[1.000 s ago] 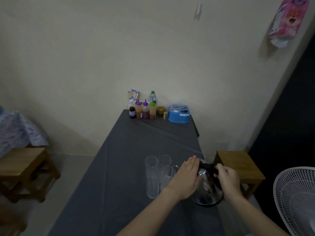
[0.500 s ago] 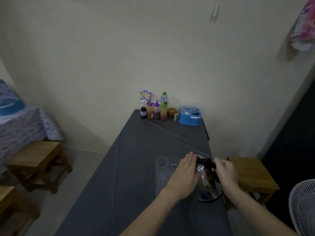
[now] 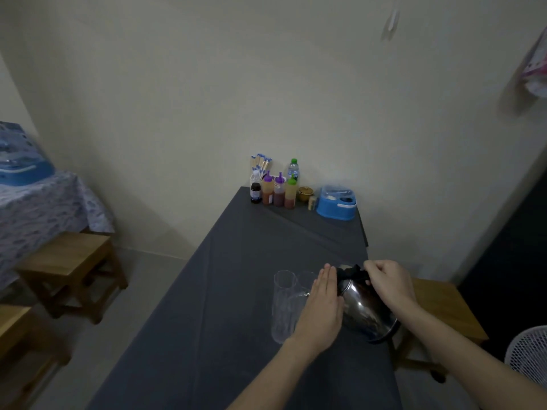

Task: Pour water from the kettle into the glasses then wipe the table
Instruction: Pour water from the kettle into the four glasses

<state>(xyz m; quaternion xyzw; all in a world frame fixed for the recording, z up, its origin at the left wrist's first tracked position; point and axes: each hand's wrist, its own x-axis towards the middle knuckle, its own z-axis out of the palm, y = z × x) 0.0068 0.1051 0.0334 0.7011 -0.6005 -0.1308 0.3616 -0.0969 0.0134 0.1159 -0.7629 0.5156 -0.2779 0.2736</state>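
Note:
A shiny steel kettle [image 3: 365, 312] with a black lid and handle stands on the dark grey table [image 3: 236, 291], near its right edge. My right hand [image 3: 387, 284] is closed around the black handle at the top. My left hand [image 3: 324, 306] lies flat, fingers together, against the kettle's left side. Clear tall glasses [image 3: 282, 303] stand just left of the kettle, partly hidden behind my left hand; they look empty.
Sauce bottles [image 3: 273, 189], a water bottle and a blue plastic box [image 3: 336, 204] line the table's far end by the wall. Wooden stools stand at the left [image 3: 68, 258] and right [image 3: 444, 306]. A white fan [image 3: 529, 353] is at the lower right.
The camera has turned a little left and down, so everything has shifted right in view. My hands stay on the kettle in much the same grip.

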